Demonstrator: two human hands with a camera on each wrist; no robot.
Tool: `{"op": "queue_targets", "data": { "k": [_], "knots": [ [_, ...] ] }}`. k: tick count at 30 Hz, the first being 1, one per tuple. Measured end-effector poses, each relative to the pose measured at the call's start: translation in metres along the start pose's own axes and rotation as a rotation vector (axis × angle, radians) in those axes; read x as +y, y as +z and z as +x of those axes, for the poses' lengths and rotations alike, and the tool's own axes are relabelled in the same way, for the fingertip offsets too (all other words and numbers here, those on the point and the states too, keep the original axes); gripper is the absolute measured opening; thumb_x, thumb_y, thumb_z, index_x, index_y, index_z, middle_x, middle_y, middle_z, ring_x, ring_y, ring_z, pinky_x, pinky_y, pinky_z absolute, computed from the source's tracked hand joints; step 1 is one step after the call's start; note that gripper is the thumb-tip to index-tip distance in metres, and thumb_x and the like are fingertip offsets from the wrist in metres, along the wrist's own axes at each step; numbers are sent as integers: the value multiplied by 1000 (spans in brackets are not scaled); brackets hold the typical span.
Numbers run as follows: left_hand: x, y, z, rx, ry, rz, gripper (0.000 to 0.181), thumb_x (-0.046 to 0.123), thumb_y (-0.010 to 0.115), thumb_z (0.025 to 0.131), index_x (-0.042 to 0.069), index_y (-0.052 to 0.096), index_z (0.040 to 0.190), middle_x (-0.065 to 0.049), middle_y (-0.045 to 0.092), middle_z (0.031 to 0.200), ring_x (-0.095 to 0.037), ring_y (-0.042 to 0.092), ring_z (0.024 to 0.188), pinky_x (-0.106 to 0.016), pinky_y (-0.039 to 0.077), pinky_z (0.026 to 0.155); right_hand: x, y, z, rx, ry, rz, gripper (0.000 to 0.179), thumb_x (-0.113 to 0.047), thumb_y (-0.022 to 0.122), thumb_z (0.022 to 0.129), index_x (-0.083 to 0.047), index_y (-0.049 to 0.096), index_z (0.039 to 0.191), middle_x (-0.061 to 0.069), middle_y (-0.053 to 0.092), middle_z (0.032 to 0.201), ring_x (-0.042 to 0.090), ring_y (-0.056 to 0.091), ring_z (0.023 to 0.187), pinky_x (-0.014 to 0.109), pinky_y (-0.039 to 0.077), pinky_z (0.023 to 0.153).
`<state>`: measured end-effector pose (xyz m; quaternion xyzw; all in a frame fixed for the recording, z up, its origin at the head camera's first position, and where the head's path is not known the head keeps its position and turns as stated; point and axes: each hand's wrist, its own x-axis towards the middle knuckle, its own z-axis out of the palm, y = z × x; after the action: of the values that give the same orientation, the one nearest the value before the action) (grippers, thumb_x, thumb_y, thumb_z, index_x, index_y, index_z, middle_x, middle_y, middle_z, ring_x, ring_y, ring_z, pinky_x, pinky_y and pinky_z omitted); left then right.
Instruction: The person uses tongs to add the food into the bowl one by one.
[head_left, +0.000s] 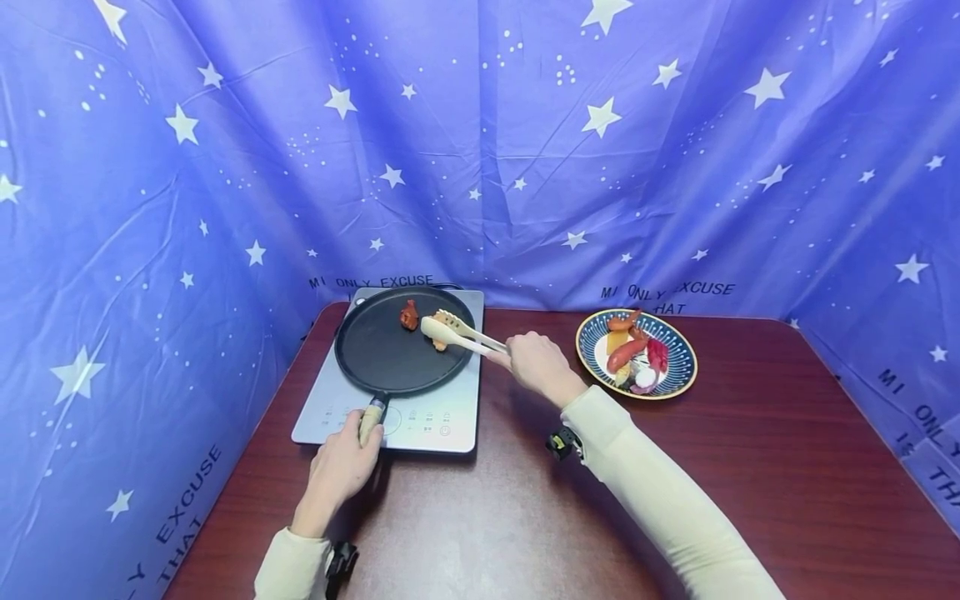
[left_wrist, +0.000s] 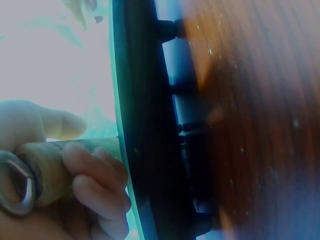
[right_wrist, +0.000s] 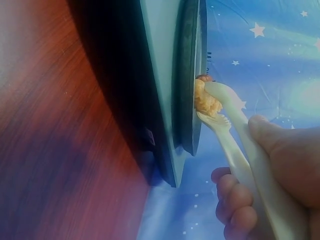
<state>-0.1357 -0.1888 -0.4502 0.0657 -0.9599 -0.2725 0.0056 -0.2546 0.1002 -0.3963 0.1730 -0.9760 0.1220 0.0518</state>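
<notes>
A flat black frying pan (head_left: 382, 350) sits on a silver induction cooktop (head_left: 450, 417). My left hand (head_left: 345, 460) grips its wooden handle (left_wrist: 52, 167), fingers wrapped round it. My right hand (head_left: 542, 365) holds cream-coloured tongs (right_wrist: 247, 165) by their arms. Between the tongs' tips, at the pan's right side, is a golden-brown piece of food (right_wrist: 206, 100); its exact kind is unclear. A darker reddish-brown piece of food (head_left: 408, 316), perhaps meat, lies in the pan just left of the tongs.
A blue patterned plate (head_left: 681, 367) with a yellow rim stands to the right, bearing several foods, among them a reddish sausage-shaped piece (head_left: 627, 355). Starry blue curtains (head_left: 480, 150) hang behind and beside the dark red wooden table (head_left: 780, 450).
</notes>
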Motion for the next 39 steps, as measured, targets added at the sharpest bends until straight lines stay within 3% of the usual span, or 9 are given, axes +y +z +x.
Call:
{"op": "queue_targets", "data": {
  "k": [11, 23, 30, 39],
  "knots": [
    [-2, 1, 1, 15, 13, 12, 43, 31, 49, 90, 12, 47, 129, -18, 61, 81, -32, 58, 64, -44, 41, 53, -2, 1, 7, -6, 10, 2, 47, -52, 52, 91, -13, 56, 65, 5, 52, 59, 25, 53, 51, 43, 42, 46],
    [-3, 2, 1, 13, 13, -4, 43, 29, 50, 90, 12, 48, 129, -14, 60, 78, -29, 56, 61, -43, 40, 53, -4, 4, 14, -26, 41, 4, 50, -54, 50, 92, -12, 57, 66, 6, 53, 60, 27, 55, 54, 44, 42, 48],
    [-2, 0, 3, 28, 10, -9, 43, 31, 49, 89, 14, 49, 128, -12, 58, 75, -28, 55, 61, -43, 40, 52, -5, 2, 19, -10, 17, -13, 48, -51, 51, 92, -10, 58, 68, 8, 53, 61, 30, 58, 58, 45, 45, 51],
    [-2, 3, 2, 15, 6, -7, 43, 31, 49, 90, 13, 48, 128, -10, 57, 73, -26, 54, 60, -42, 40, 53, -5, 4, 23, -47, 68, 0, 51, -54, 49, 92, -10, 60, 71, 9, 55, 65, 28, 58, 59, 45, 45, 52]
  ]
}}
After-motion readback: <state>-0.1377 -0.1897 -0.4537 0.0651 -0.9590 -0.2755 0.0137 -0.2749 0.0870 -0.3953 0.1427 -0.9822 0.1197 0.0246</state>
